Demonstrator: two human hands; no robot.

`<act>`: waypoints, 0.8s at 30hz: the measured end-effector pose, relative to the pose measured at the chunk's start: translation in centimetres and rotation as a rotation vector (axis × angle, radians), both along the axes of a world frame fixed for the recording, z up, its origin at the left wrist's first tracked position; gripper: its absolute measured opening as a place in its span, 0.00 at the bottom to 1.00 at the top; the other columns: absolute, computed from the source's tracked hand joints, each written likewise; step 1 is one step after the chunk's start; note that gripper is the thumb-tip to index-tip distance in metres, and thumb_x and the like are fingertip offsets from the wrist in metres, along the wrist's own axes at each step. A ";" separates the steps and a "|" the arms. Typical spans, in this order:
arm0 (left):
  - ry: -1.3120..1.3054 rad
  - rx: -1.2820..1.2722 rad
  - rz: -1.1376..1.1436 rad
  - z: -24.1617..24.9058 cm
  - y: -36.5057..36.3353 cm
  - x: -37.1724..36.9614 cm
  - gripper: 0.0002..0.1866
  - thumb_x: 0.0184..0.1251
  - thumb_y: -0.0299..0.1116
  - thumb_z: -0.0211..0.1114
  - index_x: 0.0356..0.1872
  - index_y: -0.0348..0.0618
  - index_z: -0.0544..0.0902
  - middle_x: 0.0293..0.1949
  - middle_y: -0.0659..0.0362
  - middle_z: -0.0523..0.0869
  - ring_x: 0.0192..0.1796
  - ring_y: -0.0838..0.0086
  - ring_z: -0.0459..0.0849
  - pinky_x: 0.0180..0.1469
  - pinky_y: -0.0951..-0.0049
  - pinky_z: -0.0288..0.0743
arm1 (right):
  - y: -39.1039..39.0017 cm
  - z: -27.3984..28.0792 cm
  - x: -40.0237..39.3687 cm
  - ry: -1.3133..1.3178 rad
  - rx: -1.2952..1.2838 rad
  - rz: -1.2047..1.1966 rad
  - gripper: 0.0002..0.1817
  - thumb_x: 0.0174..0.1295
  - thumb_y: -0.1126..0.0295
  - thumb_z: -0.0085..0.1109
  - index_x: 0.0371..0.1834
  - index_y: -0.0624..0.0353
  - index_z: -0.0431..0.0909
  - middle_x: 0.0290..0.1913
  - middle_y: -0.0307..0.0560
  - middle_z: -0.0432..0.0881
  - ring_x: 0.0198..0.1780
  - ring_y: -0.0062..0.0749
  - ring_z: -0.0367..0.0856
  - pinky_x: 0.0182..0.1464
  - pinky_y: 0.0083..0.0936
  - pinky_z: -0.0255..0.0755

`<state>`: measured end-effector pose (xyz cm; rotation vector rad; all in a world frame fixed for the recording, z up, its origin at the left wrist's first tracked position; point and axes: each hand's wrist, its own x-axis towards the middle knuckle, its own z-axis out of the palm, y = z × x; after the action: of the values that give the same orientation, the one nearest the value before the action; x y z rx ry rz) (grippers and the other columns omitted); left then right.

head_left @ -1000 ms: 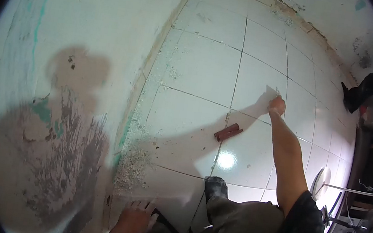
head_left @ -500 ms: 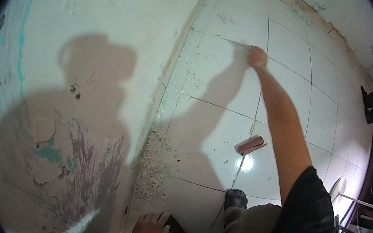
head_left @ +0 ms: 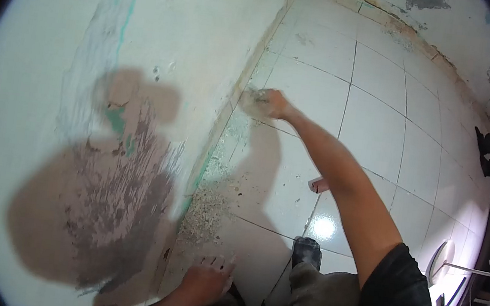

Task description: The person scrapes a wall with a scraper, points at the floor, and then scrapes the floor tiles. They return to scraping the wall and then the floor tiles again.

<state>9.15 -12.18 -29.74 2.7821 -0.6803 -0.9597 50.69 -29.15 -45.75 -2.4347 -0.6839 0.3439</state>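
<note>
Judged light, dry and crumbly, better swept or scooped than pinched: plaster grit (head_left: 207,206) strewn along the wall foot (head_left: 218,132) toward twelve o'clock, met there by right hand (head_left: 272,103), curl too blurred to tell, left hand (head_left: 206,278) splayed flat at six o'clock.

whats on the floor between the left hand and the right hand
In the head view, a heap of scraped debris lies along the wall base between the left hand and the right hand, on white floor tiles.

Head camera looks steeply down (close) at floor (head_left: 374,131).
</note>
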 end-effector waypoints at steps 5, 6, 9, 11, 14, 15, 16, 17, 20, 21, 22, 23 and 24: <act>-0.124 -0.094 0.027 -0.2 1.1 -1.0 0.29 0.63 0.43 0.59 0.65 0.46 0.68 0.47 0.50 0.80 0.48 0.56 0.80 0.52 0.57 0.72 | -15.4 -4.1 1.7 -0.198 0.038 -0.705 0.26 0.42 0.59 0.72 0.46 0.54 0.78 0.45 0.47 0.84 0.47 0.40 0.82 0.52 0.32 0.75; -0.156 -0.110 0.051 -0.3 1.4 -1.1 0.29 0.60 0.43 0.60 0.63 0.47 0.71 0.45 0.51 0.81 0.48 0.57 0.79 0.52 0.56 0.72 | -20.9 -8.7 2.6 -0.378 0.085 -0.598 0.26 0.45 0.55 0.70 0.47 0.54 0.79 0.46 0.48 0.84 0.48 0.39 0.83 0.52 0.31 0.75; -0.007 -0.025 0.059 0.4 1.6 -1.1 0.30 0.64 0.43 0.58 0.66 0.43 0.67 0.48 0.49 0.80 0.50 0.57 0.79 0.50 0.59 0.74 | -25.4 -3.1 -2.6 0.062 -0.205 -1.048 0.28 0.48 0.53 0.68 0.48 0.59 0.79 0.44 0.50 0.85 0.47 0.39 0.84 0.51 0.30 0.76; -0.009 -0.044 0.070 -0.3 1.7 -2.0 0.29 0.62 0.43 0.59 0.64 0.45 0.69 0.46 0.49 0.80 0.49 0.56 0.79 0.51 0.58 0.73 | -25.7 -3.0 -2.4 0.098 -0.119 -0.876 0.28 0.47 0.52 0.68 0.48 0.60 0.79 0.45 0.51 0.85 0.46 0.41 0.84 0.51 0.31 0.76; 0.010 -0.072 0.078 -0.7 1.5 -2.8 0.28 0.60 0.43 0.60 0.63 0.47 0.71 0.44 0.49 0.80 0.47 0.56 0.80 0.52 0.57 0.72 | -20.6 -2.8 -0.5 0.089 -0.326 -0.706 0.25 0.51 0.52 0.62 0.46 0.59 0.80 0.47 0.51 0.83 0.50 0.40 0.82 0.52 0.31 0.75; 0.031 -0.085 0.084 -0.7 1.3 -2.9 0.28 0.60 0.43 0.60 0.62 0.47 0.71 0.44 0.49 0.80 0.46 0.56 0.80 0.51 0.57 0.72 | -18.1 -4.4 0.4 -0.089 -0.367 -0.637 0.23 0.51 0.54 0.61 0.46 0.58 0.80 0.46 0.50 0.83 0.51 0.43 0.81 0.53 0.34 0.75; 0.024 -0.080 0.075 -0.6 1.1 -2.9 0.28 0.60 0.43 0.60 0.62 0.47 0.71 0.44 0.49 0.80 0.46 0.56 0.80 0.51 0.57 0.72 | -14.8 -4.3 0.6 -0.054 -0.266 -0.631 0.23 0.50 0.56 0.61 0.48 0.57 0.77 0.45 0.51 0.82 0.51 0.43 0.80 0.53 0.37 0.75; 0.002 -0.078 0.063 -0.4 0.8 -2.8 0.28 0.61 0.43 0.60 0.63 0.47 0.71 0.44 0.49 0.80 0.46 0.56 0.80 0.51 0.57 0.72 | -11.9 -8.1 2.4 -0.164 -0.267 -0.600 0.25 0.50 0.58 0.61 0.51 0.57 0.73 0.46 0.53 0.82 0.52 0.43 0.80 0.53 0.37 0.74; -0.006 -0.037 0.068 0.8 0.0 -2.2 0.28 0.61 0.44 0.59 0.63 0.47 0.71 0.45 0.50 0.81 0.47 0.56 0.80 0.51 0.58 0.72 | -1.6 -13.6 1.3 -0.388 0.143 -0.075 0.24 0.51 0.57 0.59 0.50 0.58 0.74 0.43 0.57 0.83 0.49 0.48 0.81 0.51 0.42 0.75; 0.018 -0.008 0.093 1.0 -0.2 -1.9 0.28 0.62 0.45 0.59 0.63 0.47 0.71 0.46 0.50 0.81 0.47 0.56 0.80 0.52 0.58 0.72 | 1.6 -12.3 -0.5 -0.223 0.115 0.010 0.25 0.53 0.50 0.59 0.45 0.60 0.76 0.39 0.56 0.83 0.40 0.56 0.81 0.45 0.44 0.75; 0.012 -0.008 0.090 0.8 -0.2 -1.8 0.28 0.62 0.45 0.59 0.63 0.47 0.71 0.46 0.50 0.81 0.47 0.56 0.80 0.52 0.58 0.72 | 4.0 -8.1 -3.8 -0.141 0.081 -0.001 0.24 0.53 0.50 0.59 0.43 0.61 0.76 0.39 0.57 0.83 0.40 0.56 0.81 0.45 0.44 0.74; 0.025 0.011 0.079 0.4 0.0 -1.9 0.29 0.63 0.45 0.58 0.64 0.45 0.69 0.48 0.49 0.81 0.49 0.55 0.80 0.53 0.57 0.72 | 4.9 -3.6 -6.2 -0.055 0.046 -0.011 0.23 0.53 0.51 0.59 0.41 0.61 0.77 0.39 0.59 0.82 0.40 0.56 0.81 0.45 0.45 0.74; 0.044 0.035 0.065 0.2 0.3 -2.0 0.29 0.65 0.45 0.57 0.65 0.44 0.67 0.50 0.47 0.81 0.50 0.54 0.80 0.55 0.56 0.71 | 4.4 -1.7 -6.4 -0.049 0.051 -0.015 0.23 0.53 0.51 0.59 0.41 0.61 0.77 0.39 0.59 0.82 0.40 0.56 0.81 0.45 0.45 0.74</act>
<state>7.16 -11.90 -29.55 2.7850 -0.5689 -1.0273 44.32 -24.72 -47.46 -2.4056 -0.6875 0.2582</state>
